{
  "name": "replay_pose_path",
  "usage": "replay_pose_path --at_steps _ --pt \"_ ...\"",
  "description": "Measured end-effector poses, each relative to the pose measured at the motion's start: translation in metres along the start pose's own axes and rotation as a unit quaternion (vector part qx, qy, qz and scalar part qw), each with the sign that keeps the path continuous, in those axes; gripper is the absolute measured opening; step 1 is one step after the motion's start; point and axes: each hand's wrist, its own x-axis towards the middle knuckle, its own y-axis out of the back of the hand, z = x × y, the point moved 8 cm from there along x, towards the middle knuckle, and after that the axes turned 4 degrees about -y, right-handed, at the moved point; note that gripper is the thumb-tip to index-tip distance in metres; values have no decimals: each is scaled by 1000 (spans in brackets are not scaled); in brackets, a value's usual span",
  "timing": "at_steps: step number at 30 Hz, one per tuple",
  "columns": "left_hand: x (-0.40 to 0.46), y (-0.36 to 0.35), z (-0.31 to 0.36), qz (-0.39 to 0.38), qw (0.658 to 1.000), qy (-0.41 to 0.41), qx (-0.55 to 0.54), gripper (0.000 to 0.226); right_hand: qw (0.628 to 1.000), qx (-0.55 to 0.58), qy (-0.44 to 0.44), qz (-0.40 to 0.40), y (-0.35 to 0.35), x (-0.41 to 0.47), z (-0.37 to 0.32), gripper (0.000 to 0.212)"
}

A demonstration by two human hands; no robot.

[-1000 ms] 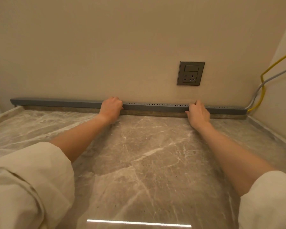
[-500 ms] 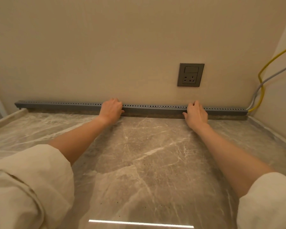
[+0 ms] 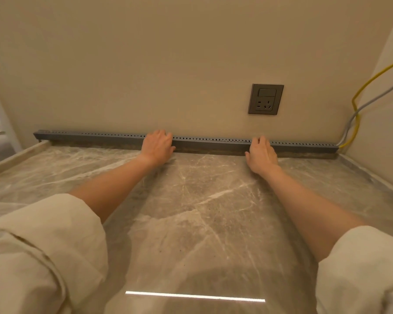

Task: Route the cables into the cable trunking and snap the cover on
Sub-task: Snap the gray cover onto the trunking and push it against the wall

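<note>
- head view: the grey cable trunking point(image 3: 100, 137) lies along the far edge of the marble worktop point(image 3: 191, 211), against the wall.
- the left hand point(image 3: 157, 145) and the right hand point(image 3: 261, 152) both lie flat on it, pressing rather than grasping.
- the yellow cable point(image 3: 359, 91) and the grey cable point(image 3: 370, 99) enter at the far right end.
- risk: uneven pressure could leave the cover unclipped between the hands, or pinch a cable.

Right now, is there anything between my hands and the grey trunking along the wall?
Nothing visible. Both the left hand and the right hand already rest on the grey trunking, with bare marble countertop beneath the arms. The yellow and grey cables enter at its far right end, clear of both hands.
</note>
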Motion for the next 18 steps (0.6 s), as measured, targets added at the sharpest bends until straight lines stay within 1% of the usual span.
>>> replay_pose_path --at_steps 5,9,11,15,18 --pt "-3 6 -4 -4 1000 -10 -5 33 1000 3 9 -19 1 -2 -21 37" --pt "2 11 -9 -5 999 -12 -31 36 999 8 31 -23 4 4 -43 35" --pt "6 8 -14 -18 998 -6 -62 40 999 11 46 -24 5 11 -54 35" --pt "14 2 -38 -33 986 36 -160 48 995 29 88 -43 10 27 -70 41" --pt "22 5 -54 -53 975 36 -212 50 990 38 115 -66 21 43 -75 43"
